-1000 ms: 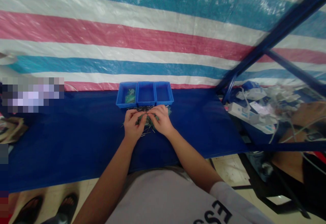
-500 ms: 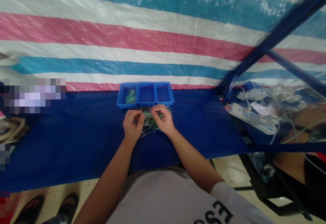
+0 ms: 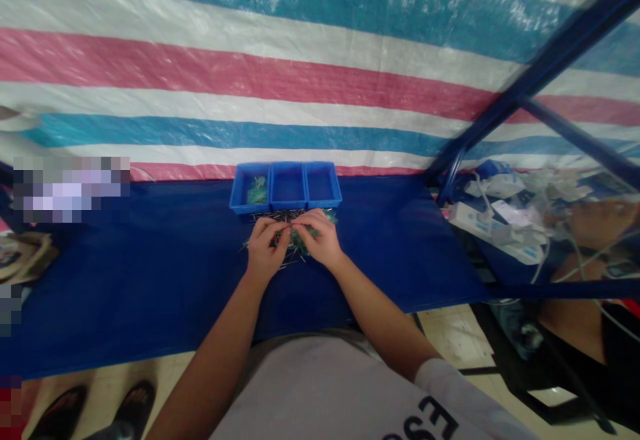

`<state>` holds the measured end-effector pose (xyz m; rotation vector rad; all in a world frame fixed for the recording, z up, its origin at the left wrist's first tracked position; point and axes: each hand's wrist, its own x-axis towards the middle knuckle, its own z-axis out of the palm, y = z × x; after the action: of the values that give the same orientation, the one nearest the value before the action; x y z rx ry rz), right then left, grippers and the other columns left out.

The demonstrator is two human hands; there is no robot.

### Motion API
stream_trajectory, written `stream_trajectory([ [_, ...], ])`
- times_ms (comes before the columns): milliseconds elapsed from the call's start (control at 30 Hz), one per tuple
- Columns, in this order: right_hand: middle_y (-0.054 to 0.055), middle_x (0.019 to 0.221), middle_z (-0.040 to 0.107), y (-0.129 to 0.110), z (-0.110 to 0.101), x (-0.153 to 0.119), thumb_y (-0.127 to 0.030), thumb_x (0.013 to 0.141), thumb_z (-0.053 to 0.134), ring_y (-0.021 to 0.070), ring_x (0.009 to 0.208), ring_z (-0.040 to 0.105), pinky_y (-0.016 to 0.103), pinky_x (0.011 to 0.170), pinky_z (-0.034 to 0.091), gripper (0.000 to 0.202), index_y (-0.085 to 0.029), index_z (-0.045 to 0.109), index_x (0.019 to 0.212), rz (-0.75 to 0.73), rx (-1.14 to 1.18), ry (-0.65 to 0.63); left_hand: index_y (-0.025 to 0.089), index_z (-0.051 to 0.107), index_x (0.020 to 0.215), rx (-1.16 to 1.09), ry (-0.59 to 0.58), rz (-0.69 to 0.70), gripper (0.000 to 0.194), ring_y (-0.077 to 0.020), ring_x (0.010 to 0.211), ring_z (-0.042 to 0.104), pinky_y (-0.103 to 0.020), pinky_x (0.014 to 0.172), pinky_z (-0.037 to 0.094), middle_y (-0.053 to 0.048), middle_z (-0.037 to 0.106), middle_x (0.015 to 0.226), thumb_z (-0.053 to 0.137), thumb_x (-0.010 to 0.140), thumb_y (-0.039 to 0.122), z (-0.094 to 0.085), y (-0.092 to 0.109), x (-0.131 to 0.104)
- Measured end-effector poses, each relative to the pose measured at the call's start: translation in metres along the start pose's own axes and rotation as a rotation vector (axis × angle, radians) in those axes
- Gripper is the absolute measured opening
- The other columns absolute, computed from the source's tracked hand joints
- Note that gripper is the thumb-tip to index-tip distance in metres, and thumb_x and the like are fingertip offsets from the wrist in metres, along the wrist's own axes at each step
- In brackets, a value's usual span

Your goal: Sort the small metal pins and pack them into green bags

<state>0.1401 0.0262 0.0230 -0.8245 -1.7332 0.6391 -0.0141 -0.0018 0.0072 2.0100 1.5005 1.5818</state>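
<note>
My left hand (image 3: 267,245) and my right hand (image 3: 319,237) meet over a loose pile of thin dark metal pins and green pieces (image 3: 299,247) on the blue table. Thumb and fingers of each hand are pinched together, fingertips touching or nearly so. Whatever lies between the fingertips is too small or hidden to make out. Just beyond the pile stand three joined blue bins: the left bin (image 3: 239,188) holds some green pieces, while the middle bin (image 3: 288,183) and right bin (image 3: 323,183) show only their blue floors.
The blue table (image 3: 150,273) stretches to both sides. Behind it hangs a striped plastic sheet (image 3: 280,73). On the right are a blue metal frame (image 3: 480,120), a white power strip (image 3: 493,233) with cables, and another person's arm (image 3: 595,227). A brown box (image 3: 35,257) sits at far left.
My hands have drawn closer together, fingertips now meeting. The pale green bundle seen between them before no longer shows. The bins stay put.
</note>
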Motion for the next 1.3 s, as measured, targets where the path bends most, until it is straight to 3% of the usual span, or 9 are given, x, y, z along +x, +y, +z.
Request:
stream_trajectory([
  [167, 0.004, 0.089, 0.072, 0.004, 0.002, -0.002, -0.031, 0.087, 0.063, 0.0183, 0.079, 0.062, 0.034, 0.074, 0.051, 0.020, -0.026, 0.070, 0.106, 0.113, 0.004, 0.053, 0.018, 0.066, 0.088, -0.079, 0.082, -0.064, 0.014, -0.0128, 0.069, 0.058, -0.026, 0.065, 0.048, -0.002, 0.062, 0.076, 0.058, 0.087, 0.030, 0.001, -0.004, -0.002],
  [300, 0.004, 0.085, 0.070, 0.004, 0.003, -0.002, -0.031, 0.086, 0.064, 0.0173, 0.077, 0.061, 0.032, 0.071, 0.051, 0.013, -0.024, 0.072, 0.094, 0.127, 0.023, 0.069, 0.018, 0.066, 0.088, -0.172, 0.172, -0.150, 0.015, -0.0125, 0.070, 0.060, -0.026, 0.066, 0.049, -0.001, 0.064, 0.078, 0.059, 0.086, 0.031, 0.004, -0.012, -0.005],
  [400, 0.004, 0.080, 0.069, 0.003, 0.003, 0.000, -0.030, 0.085, 0.065, 0.0174, 0.075, 0.061, 0.031, 0.067, 0.050, 0.010, -0.023, 0.072, 0.084, 0.120, 0.041, 0.094, 0.018, 0.066, 0.086, -0.174, 0.168, -0.180, 0.014, -0.0122, 0.069, 0.060, -0.025, 0.066, 0.048, -0.001, 0.064, 0.077, 0.060, 0.085, 0.031, 0.005, -0.014, -0.006],
  [600, 0.003, 0.073, 0.069, 0.003, 0.002, 0.000, -0.031, 0.083, 0.067, 0.0151, 0.064, 0.058, 0.030, 0.064, 0.050, 0.012, -0.022, 0.075, 0.085, 0.162, 0.057, 0.112, 0.017, 0.069, 0.088, -0.107, 0.196, -0.235, 0.016, -0.0089, 0.056, 0.056, -0.022, 0.060, 0.047, 0.003, 0.060, 0.064, 0.065, 0.082, 0.032, 0.003, -0.007, -0.004],
  [800, 0.005, 0.091, 0.074, 0.002, 0.002, 0.000, -0.024, 0.084, 0.062, 0.0181, 0.083, 0.067, 0.033, 0.076, 0.054, 0.017, -0.025, 0.075, 0.094, 0.123, 0.114, 0.089, 0.017, 0.068, 0.095, -0.299, 0.192, -0.279, 0.024, -0.0104, 0.063, 0.063, -0.023, 0.060, 0.050, -0.003, 0.069, 0.080, 0.053, 0.090, 0.035, 0.001, -0.005, -0.005],
  [967, 0.005, 0.098, 0.075, 0.002, 0.000, 0.001, -0.018, 0.086, 0.056, 0.0193, 0.095, 0.067, 0.039, 0.089, 0.052, 0.022, -0.027, 0.075, 0.095, 0.050, 0.078, 0.052, 0.017, 0.068, 0.090, -0.247, 0.274, -0.315, 0.019, -0.0120, 0.070, 0.065, -0.024, 0.065, 0.052, -0.003, 0.070, 0.084, 0.066, 0.080, 0.033, 0.004, -0.003, 0.000],
  [1133, 0.006, 0.105, 0.074, 0.001, -0.001, 0.001, -0.019, 0.089, 0.055, 0.0193, 0.100, 0.067, 0.040, 0.092, 0.050, 0.023, -0.026, 0.073, 0.102, 0.037, 0.054, 0.004, 0.017, 0.070, 0.087, -0.071, 0.306, -0.393, 0.019, -0.0121, 0.068, 0.063, -0.025, 0.066, 0.051, -0.003, 0.071, 0.082, 0.065, 0.078, 0.032, -0.006, -0.003, 0.026],
  [1233, 0.006, 0.106, 0.074, 0.002, 0.000, 0.000, -0.019, 0.090, 0.054, 0.0190, 0.101, 0.067, 0.039, 0.092, 0.051, 0.023, -0.025, 0.072, 0.102, 0.036, 0.057, -0.007, 0.016, 0.071, 0.091, 0.033, 0.344, -0.457, 0.022, -0.0146, 0.069, 0.064, -0.027, 0.066, 0.051, -0.004, 0.071, 0.080, 0.062, 0.079, 0.032, -0.020, -0.014, 0.059],
  [1300, 0.007, 0.103, 0.074, 0.002, 0.001, 0.000, -0.019, 0.090, 0.054, 0.0187, 0.098, 0.067, 0.038, 0.089, 0.052, 0.023, -0.025, 0.073, 0.101, 0.043, 0.051, 0.006, 0.016, 0.071, 0.092, 0.133, 0.304, -0.471, 0.022, -0.0171, 0.075, 0.066, -0.031, 0.074, 0.052, -0.005, 0.072, 0.084, 0.061, 0.079, 0.030, -0.028, -0.025, 0.083],
])
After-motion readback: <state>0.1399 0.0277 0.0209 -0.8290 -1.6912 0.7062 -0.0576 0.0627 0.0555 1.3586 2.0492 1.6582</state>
